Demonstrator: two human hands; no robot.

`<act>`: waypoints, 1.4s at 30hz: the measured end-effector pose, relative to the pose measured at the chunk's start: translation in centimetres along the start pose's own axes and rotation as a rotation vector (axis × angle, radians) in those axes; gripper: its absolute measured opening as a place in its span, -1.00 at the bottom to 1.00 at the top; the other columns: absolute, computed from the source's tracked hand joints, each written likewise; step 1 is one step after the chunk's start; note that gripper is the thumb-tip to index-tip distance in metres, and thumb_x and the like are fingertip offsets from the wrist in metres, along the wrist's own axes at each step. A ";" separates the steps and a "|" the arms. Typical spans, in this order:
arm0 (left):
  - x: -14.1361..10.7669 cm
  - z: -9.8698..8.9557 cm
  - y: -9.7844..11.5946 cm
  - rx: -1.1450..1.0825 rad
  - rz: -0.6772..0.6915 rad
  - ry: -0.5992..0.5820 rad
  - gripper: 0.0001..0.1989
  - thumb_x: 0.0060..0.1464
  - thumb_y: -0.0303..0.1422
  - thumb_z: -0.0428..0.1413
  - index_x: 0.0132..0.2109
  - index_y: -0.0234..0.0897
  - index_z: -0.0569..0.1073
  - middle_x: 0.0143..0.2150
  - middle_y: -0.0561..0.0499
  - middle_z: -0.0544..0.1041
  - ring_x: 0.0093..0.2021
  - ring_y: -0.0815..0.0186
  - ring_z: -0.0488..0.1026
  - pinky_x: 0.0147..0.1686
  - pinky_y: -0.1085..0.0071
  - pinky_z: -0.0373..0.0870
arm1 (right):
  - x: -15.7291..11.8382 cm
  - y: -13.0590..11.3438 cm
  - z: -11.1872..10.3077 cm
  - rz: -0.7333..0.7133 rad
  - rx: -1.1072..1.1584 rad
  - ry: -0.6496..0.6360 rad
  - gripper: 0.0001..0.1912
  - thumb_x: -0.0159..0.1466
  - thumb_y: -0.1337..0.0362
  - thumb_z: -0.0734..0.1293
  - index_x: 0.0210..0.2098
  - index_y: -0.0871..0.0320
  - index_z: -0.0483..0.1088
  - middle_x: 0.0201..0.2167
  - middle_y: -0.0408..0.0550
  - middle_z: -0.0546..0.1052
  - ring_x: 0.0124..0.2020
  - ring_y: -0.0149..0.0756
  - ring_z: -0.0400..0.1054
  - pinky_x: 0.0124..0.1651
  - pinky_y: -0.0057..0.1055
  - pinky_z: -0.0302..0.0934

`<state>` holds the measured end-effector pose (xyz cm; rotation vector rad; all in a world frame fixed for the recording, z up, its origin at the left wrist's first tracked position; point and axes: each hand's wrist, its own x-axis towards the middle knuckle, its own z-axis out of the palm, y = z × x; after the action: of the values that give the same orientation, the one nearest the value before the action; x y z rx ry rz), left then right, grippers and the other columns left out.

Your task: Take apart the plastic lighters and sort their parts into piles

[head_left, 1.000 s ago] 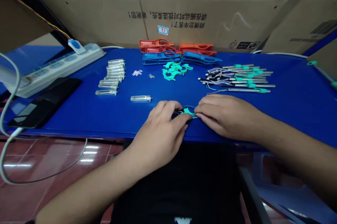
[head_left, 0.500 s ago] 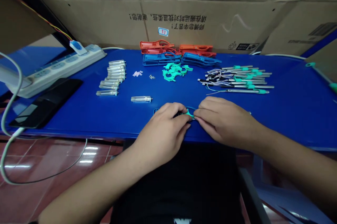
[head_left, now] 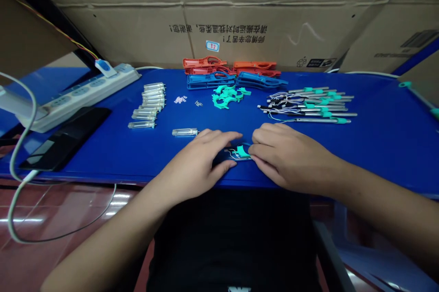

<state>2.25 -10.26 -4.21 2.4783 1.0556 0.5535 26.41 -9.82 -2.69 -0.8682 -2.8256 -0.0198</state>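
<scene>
Near the front edge of the blue table lies a blue casing, mostly covered by the hands, with a green curved piece (head_left: 243,151) and thin wires in it. My left hand (head_left: 209,157) is at the casing's left end, thumb and fingers spread apart around it with a gap between them. My right hand (head_left: 274,152) has its fingers pressed together on the right part of the casing, beside the green piece. A clear tube-like part (head_left: 184,132) lies just beyond my left hand.
Several clear parts (head_left: 151,100) lie at the left, near a phone (head_left: 63,139) and a power strip (head_left: 85,93). Red casings (head_left: 206,64), blue casings (head_left: 211,81) and green pieces (head_left: 226,96) are at the back. Metal rods with wires (head_left: 325,107) lie at the right.
My left thumb and fingers have opened away from the green piece, and my left hand has shifted left. More of the green piece and wires shows. My right hand has barely moved.
</scene>
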 end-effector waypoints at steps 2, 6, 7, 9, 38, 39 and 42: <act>0.1 0.0 -0.1 -0.033 0.005 -0.009 -0.57 0.25 -0.38 0.15 0.23 -0.16 0.31 0.14 -0.05 0.47 0.11 0.17 0.40 0.13 0.15 0.33 | 0.2 0.0 0.1 -0.018 -0.010 0.001 -0.74 0.39 0.37 0.16 -0.35 0.21 0.43 -0.33 0.02 0.41 -0.30 -0.22 0.21 -0.18 -0.27 0.11; 0.2 0.0 -0.1 -0.054 0.017 -0.025 -0.67 0.26 -0.38 0.13 0.15 -0.14 0.38 0.07 -0.01 0.48 0.08 0.19 0.39 0.13 0.19 0.30 | -0.1 0.3 0.7 -0.085 -0.070 0.025 -0.75 0.40 0.37 0.16 -0.26 0.25 0.46 -0.34 0.03 0.42 -0.32 -0.21 0.22 -0.19 -0.28 0.10; 0.2 0.0 -0.1 -0.054 0.016 -0.030 -0.66 0.27 -0.38 0.13 0.16 -0.13 0.38 0.06 -0.01 0.48 0.07 0.19 0.39 0.13 0.19 0.30 | -0.2 0.4 0.8 -0.092 -0.090 0.032 -0.74 0.40 0.36 0.15 -0.24 0.26 0.46 -0.33 0.03 0.43 -0.32 -0.21 0.23 -0.20 -0.28 0.09; 0.2 -0.1 -0.1 -0.055 0.014 -0.043 -0.64 0.28 -0.37 0.12 0.20 -0.11 0.38 0.02 -0.01 0.47 0.05 0.20 0.38 0.11 0.20 0.30 | -0.4 0.4 0.9 -0.097 -0.107 0.038 -0.74 0.41 0.36 0.15 -0.23 0.26 0.46 -0.33 0.03 0.44 -0.33 -0.21 0.23 -0.21 -0.28 0.08; -1.1 0.0 0.1 -0.048 -0.009 -0.037 -0.47 0.28 -0.39 0.07 0.35 -0.08 0.22 0.13 -0.07 0.44 0.11 0.17 0.37 0.12 0.16 0.37 | 0.3 0.9 -0.4 0.253 0.422 -0.052 -0.82 0.29 0.35 0.32 -0.30 0.10 0.60 -0.39 -0.12 0.48 -0.35 -0.36 0.33 -0.26 -0.39 0.14; -1.1 0.1 0.0 -0.074 -0.038 -0.012 -0.47 0.27 -0.38 0.09 0.34 -0.08 0.20 0.13 -0.05 0.45 0.11 0.18 0.38 0.12 0.18 0.37 | 0.4 0.9 -0.5 0.253 0.422 -0.063 -0.82 0.28 0.35 0.32 -0.30 0.09 0.60 -0.38 -0.12 0.50 -0.34 -0.36 0.34 -0.24 -0.39 0.15; -1.3 0.3 -0.1 -0.096 -0.090 0.025 -0.44 0.25 -0.38 0.12 0.33 -0.04 0.18 0.12 0.00 0.48 0.11 0.21 0.41 0.13 0.20 0.38 | 0.5 0.7 -0.5 0.243 0.373 -0.061 -0.83 0.28 0.31 0.33 -0.28 0.07 0.60 -0.35 -0.11 0.53 -0.29 -0.31 0.35 -0.14 -0.32 0.16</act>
<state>1.49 -11.22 -4.74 2.3350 1.1171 0.5949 26.50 -9.00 -2.10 -1.1212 -2.6255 0.5542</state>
